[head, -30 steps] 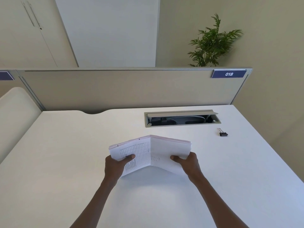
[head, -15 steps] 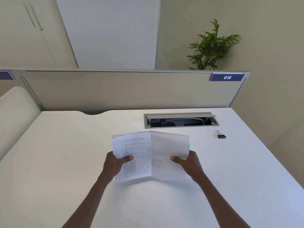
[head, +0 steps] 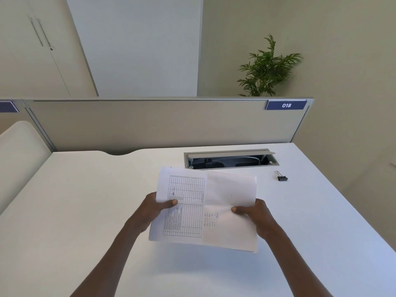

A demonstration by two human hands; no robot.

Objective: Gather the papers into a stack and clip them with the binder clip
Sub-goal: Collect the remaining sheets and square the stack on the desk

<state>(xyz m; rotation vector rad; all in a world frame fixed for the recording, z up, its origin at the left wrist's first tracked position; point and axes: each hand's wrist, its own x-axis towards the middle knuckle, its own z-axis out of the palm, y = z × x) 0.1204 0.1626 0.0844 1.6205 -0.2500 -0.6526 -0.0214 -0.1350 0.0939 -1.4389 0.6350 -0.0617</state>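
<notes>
Since 1 second ago, the papers (head: 205,209) are tilting up from a peaked fold into a flatter, more upright spread facing the camera, and both hands are sitting lower on the sheets. Left hand (head: 153,207) is gripping the left edge, its thumb (head: 170,203) pressing across the printed table while the other fingers are curling behind the sheets. Right hand (head: 256,216) is pinching the right edge the same way, thumb (head: 237,210) lying on the front near some handwriting. Both hands are holding the papers above the white desk (head: 85,211). Well apart to the right, the black binder clip (head: 281,177) is lying on the desk, just in front of the open cable tray (head: 231,160).
</notes>
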